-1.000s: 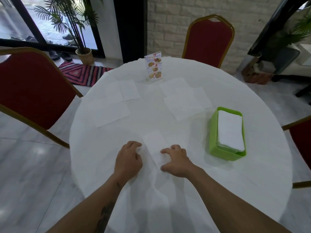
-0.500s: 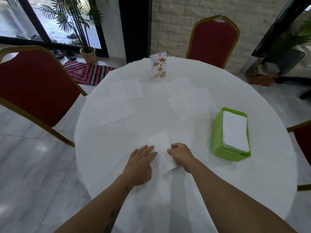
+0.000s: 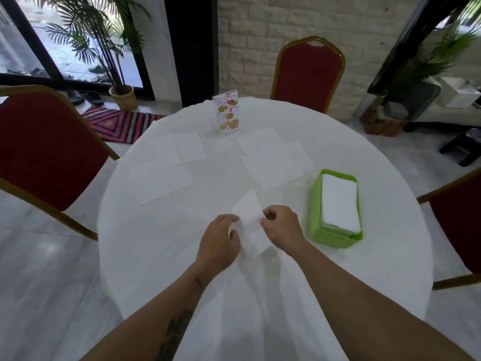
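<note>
A narrow folded white napkin [image 3: 249,225] lies near the front of the round white table [image 3: 364,269]. My left hand [image 3: 221,242] pinches its left edge with curled fingers. My right hand [image 3: 282,225] pinches its right edge between thumb and fingers. A green box [image 3: 316,214] with a stack of white napkins [image 3: 339,204] stands just right of my right hand.
Several unfolded white napkins lie spread at the left [image 3: 164,183] and middle [image 3: 270,165] of the table. A menu card stand [image 3: 226,115] is at the far edge. Red chairs stand at the left [image 3: 44,147], back [image 3: 308,71] and right [image 3: 458,225].
Both hands went from lying on the napkin to pinching its two side edges. The napkin now looks narrower and slightly lifted at the edges.
</note>
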The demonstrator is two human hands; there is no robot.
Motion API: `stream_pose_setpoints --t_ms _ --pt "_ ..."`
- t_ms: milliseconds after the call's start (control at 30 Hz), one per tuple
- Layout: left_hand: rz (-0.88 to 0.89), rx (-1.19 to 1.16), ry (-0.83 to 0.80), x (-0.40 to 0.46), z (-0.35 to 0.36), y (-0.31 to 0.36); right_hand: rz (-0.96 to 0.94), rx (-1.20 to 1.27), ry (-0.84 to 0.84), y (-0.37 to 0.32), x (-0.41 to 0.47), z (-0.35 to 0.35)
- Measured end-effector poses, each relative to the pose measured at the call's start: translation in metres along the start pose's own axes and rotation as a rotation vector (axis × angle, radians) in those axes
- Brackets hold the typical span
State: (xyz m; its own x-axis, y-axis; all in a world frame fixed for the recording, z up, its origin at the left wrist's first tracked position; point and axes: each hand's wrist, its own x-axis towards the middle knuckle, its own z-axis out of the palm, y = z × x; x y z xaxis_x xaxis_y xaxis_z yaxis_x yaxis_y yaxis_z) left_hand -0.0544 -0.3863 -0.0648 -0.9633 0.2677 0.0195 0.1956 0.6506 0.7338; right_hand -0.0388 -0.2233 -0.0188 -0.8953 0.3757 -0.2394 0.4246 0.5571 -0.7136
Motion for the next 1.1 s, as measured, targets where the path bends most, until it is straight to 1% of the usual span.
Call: stream_pose_setpoints --t_ms 67,167,267,333,433,500,567,667,967,1100 --pt "0.000 -0.089 0.050 0.012 0.006 0.025 -0.027 0.034 0.074 0.001 0.006 -0.026" --pt "0.004 -0.161 0.046 0.029 0.020 0.065 -0.032 0.098 0.187 0.008 0.016 -0.069" --pt "0.069 -0.135 -0.011 0.041 0.037 0.099 0.017 0.176 0.284 0.026 0.024 -0.109" --pt "0.087 -0.117 -0.094 0.045 0.048 0.118 0.094 0.200 0.321 0.044 0.028 -0.130" --pt "0.119 -0.072 -0.222 0.045 0.066 0.138 0.240 0.218 0.331 0.073 0.030 -0.149" --pt "0.123 -0.046 -0.261 0.043 0.078 0.147 0.318 0.250 0.337 0.089 0.031 -0.155" --pt "0.111 -0.033 -0.277 0.039 0.089 0.153 0.356 0.293 0.323 0.101 0.032 -0.158" --pt "0.090 -0.023 -0.279 0.034 0.104 0.158 0.371 0.343 0.300 0.109 0.033 -0.162" --pt "0.052 0.000 -0.216 0.031 0.130 0.168 0.353 0.464 0.231 0.111 0.042 -0.171" --pt "0.040 0.005 -0.184 0.030 0.136 0.169 0.357 0.392 0.223 0.115 0.042 -0.171"
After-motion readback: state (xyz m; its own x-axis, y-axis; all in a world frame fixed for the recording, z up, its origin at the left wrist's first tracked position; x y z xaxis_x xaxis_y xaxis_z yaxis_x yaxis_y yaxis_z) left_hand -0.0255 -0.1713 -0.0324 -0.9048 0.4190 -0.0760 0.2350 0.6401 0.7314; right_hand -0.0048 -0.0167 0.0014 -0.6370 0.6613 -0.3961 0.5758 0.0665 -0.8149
